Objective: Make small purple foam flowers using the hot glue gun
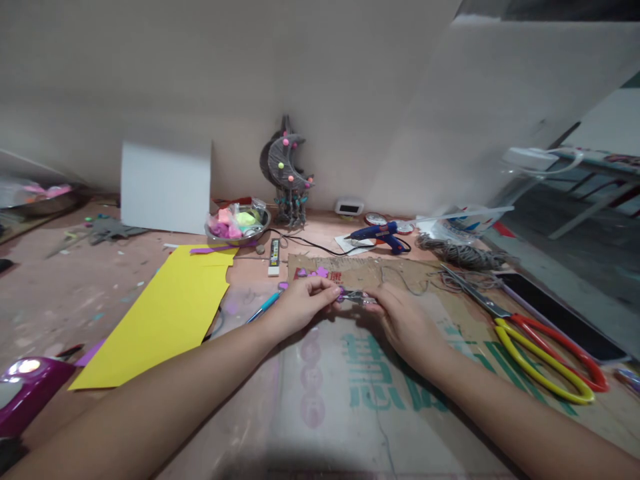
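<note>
My left hand (313,300) pinches a small purple piece (342,293) between thumb and fingertips, above a sheet of cardboard (345,387) with green and red print. Facing it, my right hand (395,307) is closed around what look like small metal scissors (357,297), their blades pointing at the purple piece. The fingers partly cover both, so fine detail is hard to see. Just beyond my left hand lie purple cut-outs (320,272). A blue pen (264,307) rests beside that hand.
Large scissors (545,360) with red and yellow handles and a phone (560,317) lie right. A blue glue gun (375,232), grey yarn (465,252), a metal bowl of clay (237,227) and a moon ornament (287,163) stand behind. Yellow paper (165,313) lies left.
</note>
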